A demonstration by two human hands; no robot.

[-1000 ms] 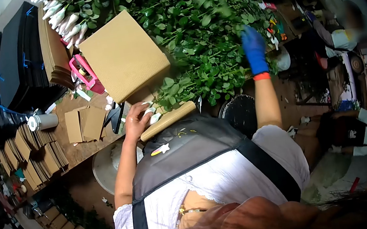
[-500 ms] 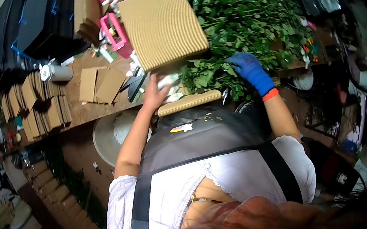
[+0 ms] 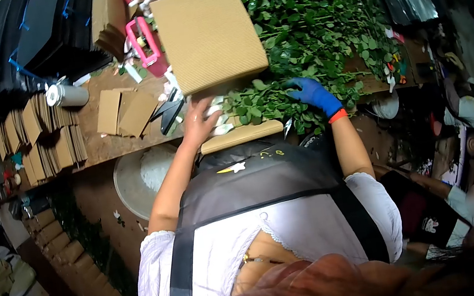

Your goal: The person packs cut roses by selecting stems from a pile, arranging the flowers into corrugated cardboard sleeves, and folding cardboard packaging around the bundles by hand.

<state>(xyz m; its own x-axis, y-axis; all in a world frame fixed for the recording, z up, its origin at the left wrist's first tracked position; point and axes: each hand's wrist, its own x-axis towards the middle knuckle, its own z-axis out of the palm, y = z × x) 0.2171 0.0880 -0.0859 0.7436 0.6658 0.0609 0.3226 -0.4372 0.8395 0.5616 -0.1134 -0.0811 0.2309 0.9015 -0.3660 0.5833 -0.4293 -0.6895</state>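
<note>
Head view: risk of spillage at near table edge

Noted bare left hand (image 3: 199,123) with fingers spread against white-wrapped buds (image 3: 220,121); cannot tell whether gripping. Noted blue-gloved right hand (image 3: 312,95) laid on leafy stems (image 3: 256,103), fingers bent; cannot confirm hold. Located buds and stems just inside near edge of table (image 3: 108,79), beside corrugated sheet (image 3: 241,137). Could lose bundle over that edge through sliding of sheet. Could bruise buds by pressing too hard. Could drag extra stems by snagging leaves in greenery pile (image 3: 316,24).
</note>
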